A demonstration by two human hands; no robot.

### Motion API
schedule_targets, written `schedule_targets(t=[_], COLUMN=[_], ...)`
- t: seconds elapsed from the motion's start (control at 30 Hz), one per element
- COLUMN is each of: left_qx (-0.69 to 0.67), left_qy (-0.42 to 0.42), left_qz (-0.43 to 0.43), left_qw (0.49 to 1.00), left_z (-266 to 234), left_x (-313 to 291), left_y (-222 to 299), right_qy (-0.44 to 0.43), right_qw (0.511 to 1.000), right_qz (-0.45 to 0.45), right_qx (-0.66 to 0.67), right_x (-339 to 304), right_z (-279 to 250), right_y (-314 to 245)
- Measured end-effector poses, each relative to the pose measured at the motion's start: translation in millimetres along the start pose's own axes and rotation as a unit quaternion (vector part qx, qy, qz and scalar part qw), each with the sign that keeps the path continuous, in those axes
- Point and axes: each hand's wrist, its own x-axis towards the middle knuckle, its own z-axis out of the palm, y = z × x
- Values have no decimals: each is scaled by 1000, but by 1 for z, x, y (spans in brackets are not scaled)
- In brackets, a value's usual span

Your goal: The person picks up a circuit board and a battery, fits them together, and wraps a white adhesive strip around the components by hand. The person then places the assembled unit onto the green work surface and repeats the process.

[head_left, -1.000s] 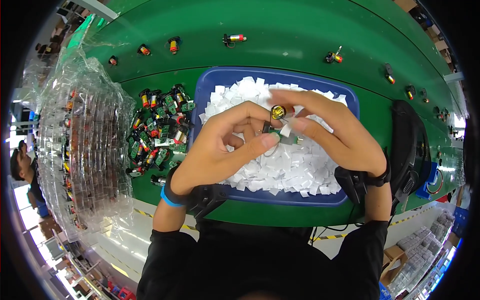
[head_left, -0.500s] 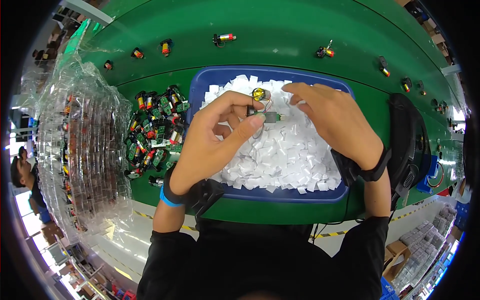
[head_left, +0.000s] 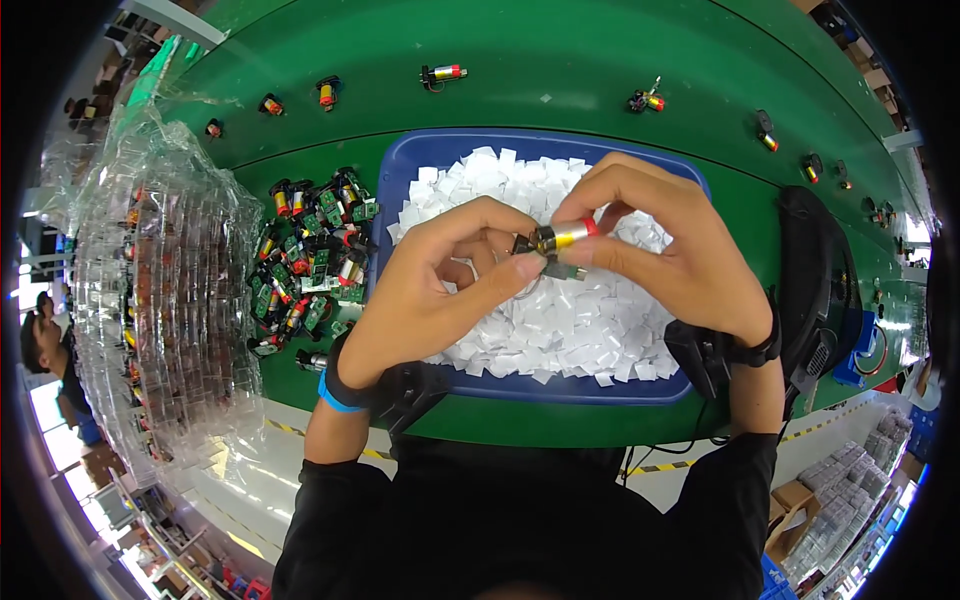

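Above the white pieces, my left hand point(head_left: 425, 275) pinches a small green circuit board point(head_left: 568, 271) with a black part at its left end. Thumb and index finger of my right hand point(head_left: 685, 235) are closed around a cylindrical battery point(head_left: 568, 235) with a yellow band and red end. The battery lies just above the board, and thin wires show beside them. Beneath both hands, a blue tray point(head_left: 540, 390) holds a heap of small white paper-like pieces point(head_left: 560, 335). My fingers partly cover the board and the black part.
Left of the tray lies a pile of similar battery-and-board assemblies point(head_left: 305, 250). Clear plastic trays point(head_left: 175, 300) are stacked beside it. More assemblies, one of them a battery unit point(head_left: 443, 76), sit spaced along the far green surface point(head_left: 550, 50). A black object point(head_left: 815, 270) stands at right.
My right hand has moved left and closed on the battery, which now lies lengthwise with its red end to the right. My left hand still holds the board, now slightly tilted.
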Motion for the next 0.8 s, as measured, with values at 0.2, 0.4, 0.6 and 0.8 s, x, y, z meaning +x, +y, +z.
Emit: schedule_targets(t=[0.2,0.4,0.6,0.8], left_qx=[49,-54,-488,-358], left_qy=[43,50,-37,15], left_qz=[-59,71,-103,-61], left_qw=[996,995,866,931], left_z=[11,11,-1,0], left_x=[-2,6,4,0], left_y=[-5,-18,-7,-1], right_qy=[24,15,31,76], right_qw=[998,976,975,960], right_qz=[-15,-106,-161,-204], right_qx=[-54,-188,-148,-177], right_x=[-4,-4,0,4], right_z=[10,10,21,21], right_y=[-5,-12,-14,-17])
